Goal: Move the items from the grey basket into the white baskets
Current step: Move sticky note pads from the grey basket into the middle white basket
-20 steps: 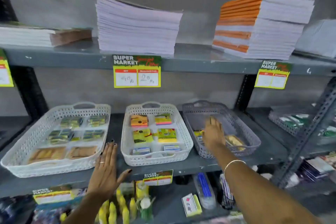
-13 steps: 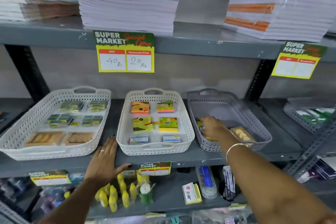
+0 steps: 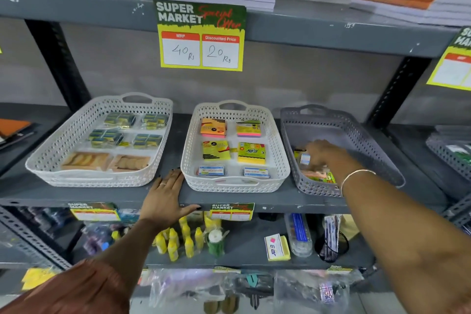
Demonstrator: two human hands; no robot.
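White baskets left of the right hand look stocked; its grip unclear, packets remain beneath in the grey basket.

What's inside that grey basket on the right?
The grey basket holds a few small packets at its near left end, yellow, green and peach. The right hand reaches in and covers part of them, so their count is unclear. The rest looks bare.

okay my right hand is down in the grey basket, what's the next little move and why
Probably close the right hand on the small packet under its fingers and lift it clear of the grey basket. The fingers already rest on the items there, and the middle white basket sits right beside it.
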